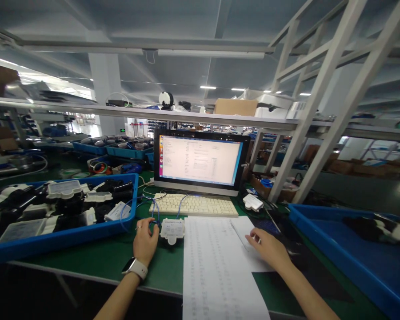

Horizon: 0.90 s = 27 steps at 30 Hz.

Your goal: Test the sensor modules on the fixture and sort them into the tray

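Note:
My left hand point(146, 242) rests on the green bench with thumb and index finger curled around a thin blue cable point(158, 209). Just right of it lies a flat white plastic module point(172, 230) with a printed label and a rounded tab. My right hand point(268, 249) is over the printed sheets, its fingers bent in and the tips at a slim pen point(239, 234). The pen slants across the paper; the exact grip is partly hidden. Long printed sheets point(216, 266) run from the keyboard to the bench's front edge.
A monitor point(200, 162) stands behind a cream keyboard point(195, 205). At left, a blue tray point(96, 232) holds several white and black units. Another blue tray point(346, 262) is at right. A second white module point(252, 202) lies beside the monitor, and a shelf point(186, 116) spans above.

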Tool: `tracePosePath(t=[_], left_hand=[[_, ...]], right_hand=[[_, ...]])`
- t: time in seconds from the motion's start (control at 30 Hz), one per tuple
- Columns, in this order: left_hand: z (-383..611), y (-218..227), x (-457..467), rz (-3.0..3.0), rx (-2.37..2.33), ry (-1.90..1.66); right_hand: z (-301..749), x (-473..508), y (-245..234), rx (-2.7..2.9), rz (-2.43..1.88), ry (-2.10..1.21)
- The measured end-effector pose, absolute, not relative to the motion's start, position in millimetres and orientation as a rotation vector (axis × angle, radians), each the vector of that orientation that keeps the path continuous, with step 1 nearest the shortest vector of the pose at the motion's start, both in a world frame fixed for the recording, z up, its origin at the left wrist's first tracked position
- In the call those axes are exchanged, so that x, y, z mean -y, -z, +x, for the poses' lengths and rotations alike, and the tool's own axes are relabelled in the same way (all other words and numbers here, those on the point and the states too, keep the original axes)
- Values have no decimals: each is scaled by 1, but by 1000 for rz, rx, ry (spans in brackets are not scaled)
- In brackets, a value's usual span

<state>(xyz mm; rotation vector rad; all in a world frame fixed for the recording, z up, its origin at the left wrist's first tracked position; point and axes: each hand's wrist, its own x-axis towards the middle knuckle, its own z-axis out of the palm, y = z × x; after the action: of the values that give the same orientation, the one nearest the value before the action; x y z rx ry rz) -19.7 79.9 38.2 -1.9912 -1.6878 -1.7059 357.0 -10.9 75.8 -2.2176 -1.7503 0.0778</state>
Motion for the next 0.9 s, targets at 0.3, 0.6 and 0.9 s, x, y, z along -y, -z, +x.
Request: tracePosePath(t=[0.3,0.6,0.9], left_hand=[[-19,-45,-70,-2138,1438,1590],[2,-44,-54,-2635,586,1108],[8,-39,-54,-2718,336,791]], right_hand=[[348,-35,-71,1615,-2206,-669],[331,-25,-67,1144,-1614,-904],[308,-21,-33,958,-1409,-767]])
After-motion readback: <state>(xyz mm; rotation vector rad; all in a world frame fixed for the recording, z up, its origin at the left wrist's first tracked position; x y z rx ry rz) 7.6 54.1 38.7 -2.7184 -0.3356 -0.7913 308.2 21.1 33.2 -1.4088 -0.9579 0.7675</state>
